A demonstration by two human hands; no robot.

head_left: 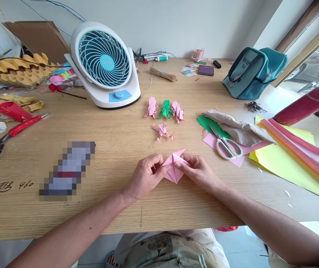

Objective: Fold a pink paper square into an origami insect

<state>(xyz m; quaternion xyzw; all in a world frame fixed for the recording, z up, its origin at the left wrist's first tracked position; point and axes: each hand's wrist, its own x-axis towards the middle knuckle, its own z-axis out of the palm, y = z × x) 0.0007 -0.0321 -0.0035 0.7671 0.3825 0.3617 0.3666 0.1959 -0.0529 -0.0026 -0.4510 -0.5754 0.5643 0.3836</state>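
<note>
While both hands hold it just above the near part of the table [115,212], the folded pink paper [176,175] shows a centre crease and several pointed corners. The left hand [145,175] pinches its left side between thumb and fingers; the right hand [201,172] has a similarly narrow pinch on the right side, its thumb across the front. The thumbs and fingers hide parts of both sides.

Taking the folded pink paper as the clock's centre, a small pink figure [163,130] lies nearest, between eleven and twelve o'clock. It stands in front of a row beyond: a green figure [165,108] between two pink ones. Farther out at twelve is a tied bundle of sticks [163,73], and at eleven a white fan [103,63].

Near two to three o'clock, white-handled scissors [228,148] overlap pink and green sheets, which a crumpled cloth [234,126] partly covers. Beyond them, yellow sheets [290,163] spread at three, under a pink-red roll [301,149]. A red bottle [307,106] lies at two; a teal bag [254,74] stands between one and two. At nine is a pixelated object [67,167], its details unreadable.
</note>
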